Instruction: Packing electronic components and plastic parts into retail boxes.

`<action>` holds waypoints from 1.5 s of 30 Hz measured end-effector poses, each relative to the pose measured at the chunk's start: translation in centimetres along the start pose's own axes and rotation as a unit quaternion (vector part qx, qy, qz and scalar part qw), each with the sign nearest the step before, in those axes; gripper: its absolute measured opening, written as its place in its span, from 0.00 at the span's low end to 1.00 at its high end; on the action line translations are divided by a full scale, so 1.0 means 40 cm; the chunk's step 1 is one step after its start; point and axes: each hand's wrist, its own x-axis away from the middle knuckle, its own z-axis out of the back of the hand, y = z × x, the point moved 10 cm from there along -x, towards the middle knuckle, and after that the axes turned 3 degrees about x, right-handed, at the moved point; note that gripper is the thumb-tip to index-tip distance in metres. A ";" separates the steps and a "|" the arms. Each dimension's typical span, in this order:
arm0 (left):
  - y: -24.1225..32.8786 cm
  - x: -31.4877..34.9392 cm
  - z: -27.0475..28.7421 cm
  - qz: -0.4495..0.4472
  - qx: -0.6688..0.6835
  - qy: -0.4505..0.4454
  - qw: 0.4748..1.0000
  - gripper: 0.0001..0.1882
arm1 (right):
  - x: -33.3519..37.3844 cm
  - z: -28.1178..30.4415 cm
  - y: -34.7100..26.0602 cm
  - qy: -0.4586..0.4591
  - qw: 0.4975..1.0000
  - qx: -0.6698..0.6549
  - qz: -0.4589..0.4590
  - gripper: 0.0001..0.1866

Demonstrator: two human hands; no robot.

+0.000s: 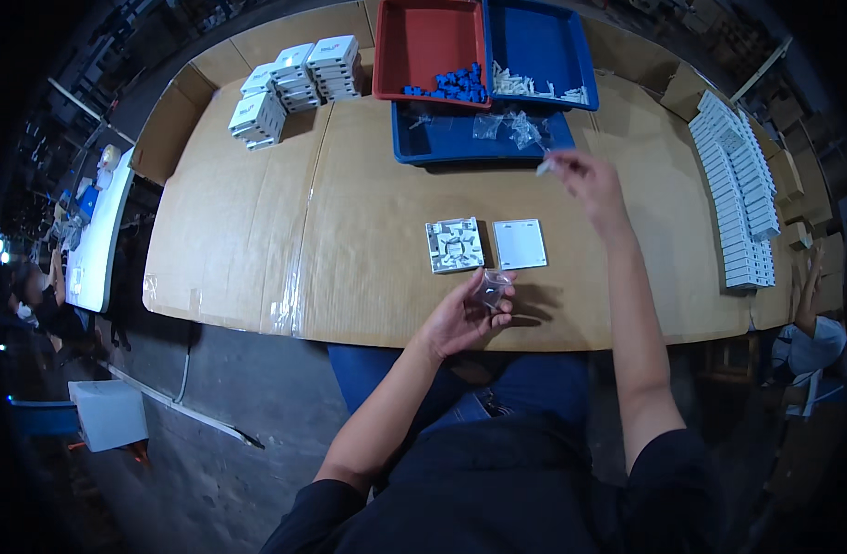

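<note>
My left hand [465,316], palm up at the front of the table, holds a small clear plastic bag [492,289] in its fingers. What is inside the bag is too small to make out. Just beyond that hand lies an open white plastic housing [454,246], its moulded inside facing up. Right beside it is a flat white square cover [520,243]. My right hand [586,185] is raised in front of the blue trays, fingers pinched on a small whitish piece [544,167], blurred.
A red tray [383,55] holds blue parts [460,85]; a blue tray [585,55] beside it holds white parts [562,90]. The lower blue tray [433,150] contains clear bags [520,129]. Stacked white boxes [257,120] stand far left; rows of white units [733,194] line the right.
</note>
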 end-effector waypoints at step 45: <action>-0.002 0.012 0.022 -0.018 -0.134 0.040 0.990 0.27 | 0.112 -0.211 0.003 -0.406 0.912 0.041 0.043 0.11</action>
